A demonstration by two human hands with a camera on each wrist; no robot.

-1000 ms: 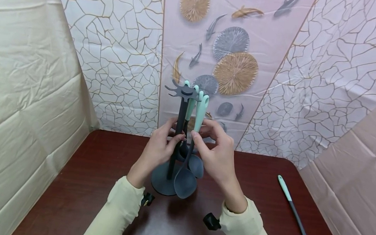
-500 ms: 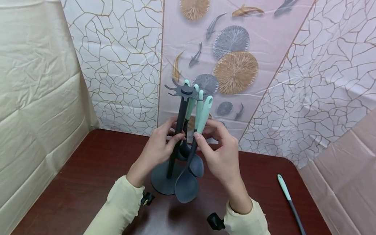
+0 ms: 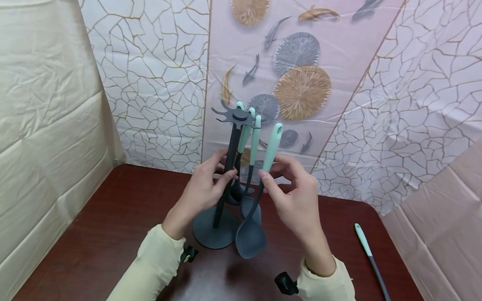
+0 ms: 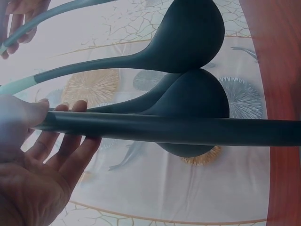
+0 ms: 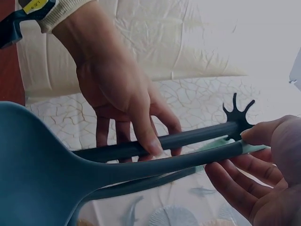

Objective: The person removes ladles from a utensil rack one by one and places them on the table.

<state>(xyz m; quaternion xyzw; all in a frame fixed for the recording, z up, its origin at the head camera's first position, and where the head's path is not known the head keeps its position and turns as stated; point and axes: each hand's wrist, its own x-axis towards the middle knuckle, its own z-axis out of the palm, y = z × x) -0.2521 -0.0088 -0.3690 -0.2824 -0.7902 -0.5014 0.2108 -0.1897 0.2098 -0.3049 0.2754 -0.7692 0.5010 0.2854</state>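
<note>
Left hand gripping a utensil stand by its post, right hand pinching a mint-handled spoon, other utensils hanging between, red-brown worktop below.

Head view looking fwd/down from above at table & backdrop; L wrist view facing backdrop, close to stand post; R wrist view looking across at L hand; wrist views sharing post.

The head view's bottom edge crops the loose utensil; the right wrist view's left edge crops the held spoon. From the left wrist, the pole partly hides a hanging utensil.
</note>
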